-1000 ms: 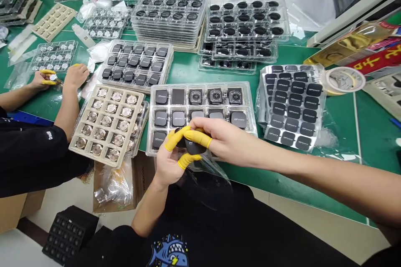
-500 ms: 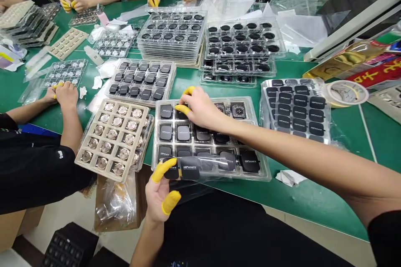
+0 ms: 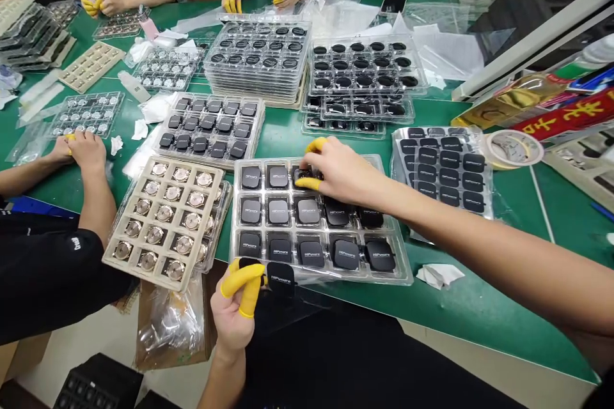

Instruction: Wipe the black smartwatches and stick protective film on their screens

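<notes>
Shifted along the far row of the clear tray (image 3: 407, 273), the right hand (image 3: 348, 169) now works at the third compartment from the left; the second, beneath its fingertips in the earlier frame, shows a printed black square (image 3: 278, 177) facing up. Left hand (image 3: 233, 326): thumb and index finger, apart earlier, are brought together on the end of a clear strip (image 3: 281, 276) bearing black squares, held at the tray's near edge. Right hand: thumb and index finger, in yellow finger covers (image 3: 309, 184), stand slightly parted around a dark watch (image 3: 302, 177) seated in its compartment — they appear to touch it, though whether they grip it cannot be told. Surroundings: printed squares fill the visible compartments of the near row; to the right lie label sheets (image 3: 449, 177) and, nearer, a crumpled paper (image 3: 440, 275) — just beside the tray.
</notes>
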Available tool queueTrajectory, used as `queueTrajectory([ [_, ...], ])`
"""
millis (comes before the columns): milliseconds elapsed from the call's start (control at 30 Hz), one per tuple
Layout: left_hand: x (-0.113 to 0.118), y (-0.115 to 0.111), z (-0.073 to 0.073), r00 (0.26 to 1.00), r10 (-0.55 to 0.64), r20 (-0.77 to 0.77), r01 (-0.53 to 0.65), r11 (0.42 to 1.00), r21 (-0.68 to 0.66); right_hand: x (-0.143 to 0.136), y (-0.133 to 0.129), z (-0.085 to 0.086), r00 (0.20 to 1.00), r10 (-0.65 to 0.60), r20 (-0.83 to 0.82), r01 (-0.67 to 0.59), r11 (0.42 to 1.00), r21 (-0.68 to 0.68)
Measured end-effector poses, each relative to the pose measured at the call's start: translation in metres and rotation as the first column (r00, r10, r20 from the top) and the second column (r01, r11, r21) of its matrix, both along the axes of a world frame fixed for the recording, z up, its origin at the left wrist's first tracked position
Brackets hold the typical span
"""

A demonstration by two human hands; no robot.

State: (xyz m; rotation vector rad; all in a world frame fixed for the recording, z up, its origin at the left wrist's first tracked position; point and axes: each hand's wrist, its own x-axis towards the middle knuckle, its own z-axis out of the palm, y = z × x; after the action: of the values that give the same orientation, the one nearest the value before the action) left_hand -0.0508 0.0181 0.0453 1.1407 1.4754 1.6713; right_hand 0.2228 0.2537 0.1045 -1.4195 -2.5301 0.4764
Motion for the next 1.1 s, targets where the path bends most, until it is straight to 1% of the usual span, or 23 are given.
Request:
queueTrajectory([
  [67,-0.001,0.003,0.001,0.998,-0.054,-0.011,0.055,0.998,0.036,0.000,-0.005,0.000,0.995,-0.019,0.101,0.019,1.000,0.002],
  [167,-0.003,0.010,0.011,0.984,-0.148,-0.103,0.153,0.987,0.050,-0.008,-0.005,-0.001,0.989,-0.039,0.142,0.038,0.999,0.009],
  [300,-0.003,0.015,0.028,0.948,-0.198,-0.251,0.200,0.980,-0.017,-0.014,-0.002,-0.001,0.993,-0.068,0.091,0.068,0.998,0.007],
  [400,0.001,0.016,0.034,0.946,-0.202,-0.255,0.198,0.979,-0.042,-0.015,-0.006,0.001,0.994,-0.105,0.006,0.105,0.994,-0.019],
  [500,0.006,0.016,0.036,0.952,-0.208,-0.226,0.214,0.977,0.001,-0.012,-0.016,0.007,0.988,-0.147,-0.043,0.143,0.986,-0.083],
  [533,0.007,0.017,0.036,0.952,-0.212,-0.221,0.221,0.975,0.016,-0.010,-0.021,0.011,0.981,-0.175,-0.083,0.166,0.981,-0.103],
  [600,0.010,0.017,0.038,0.951,-0.209,-0.228,0.222,0.974,0.033,-0.005,-0.037,0.025,0.946,-0.226,-0.233,0.196,0.970,-0.145],
  [633,0.011,0.017,0.040,0.949,-0.203,-0.242,0.217,0.976,0.034,-0.003,-0.049,0.034,0.913,-0.234,-0.335,0.184,0.967,-0.174],
  [667,0.013,0.017,0.041,0.944,-0.197,-0.264,0.214,0.976,0.037,0.000,-0.062,0.044,0.870,-0.224,-0.440,0.143,0.967,-0.209],
  [700,0.014,0.016,0.042,0.937,-0.195,-0.291,0.218,0.975,0.047,0.002,-0.077,0.053,0.821,-0.201,-0.535,0.073,0.965,-0.251],
  [733,0.017,0.015,0.043,0.927,-0.202,-0.317,0.233,0.970,0.064,0.003,-0.094,0.062,0.772,-0.180,-0.610,-0.013,0.955,-0.297],
  [767,0.019,0.014,0.044,0.915,-0.214,-0.341,0.259,0.962,0.090,0.003,-0.110,0.069,0.729,-0.173,-0.662,-0.095,0.932,-0.348],
  [833,0.023,0.011,0.043,0.891,-0.250,-0.380,0.324,0.935,0.144,0.001,-0.141,0.076,0.685,-0.221,-0.694,-0.193,0.864,-0.466],
  [900,0.026,0.007,0.041,0.868,-0.281,-0.409,0.379,0.908,0.181,-0.001,-0.162,0.075,0.679,-0.308,-0.666,-0.221,0.780,-0.586],
  [967,0.027,0.005,0.039,0.844,-0.309,-0.438,0.418,0.891,0.178,-0.002,-0.174,0.069,0.678,-0.378,-0.631,-0.225,0.710,-0.667],
  [1033,0.027,0.004,0.037,0.812,-0.319,-0.488,0.452,0.874,0.180,-0.002,-0.178,0.063,0.676,-0.411,-0.612,-0.225,0.676,-0.702],
  [1100,0.029,0.006,0.038,0.772,-0.276,-0.572,0.464,0.860,0.213,-0.002,-0.179,0.057,0.677,-0.407,-0.614,-0.232,0.673,-0.702],
])
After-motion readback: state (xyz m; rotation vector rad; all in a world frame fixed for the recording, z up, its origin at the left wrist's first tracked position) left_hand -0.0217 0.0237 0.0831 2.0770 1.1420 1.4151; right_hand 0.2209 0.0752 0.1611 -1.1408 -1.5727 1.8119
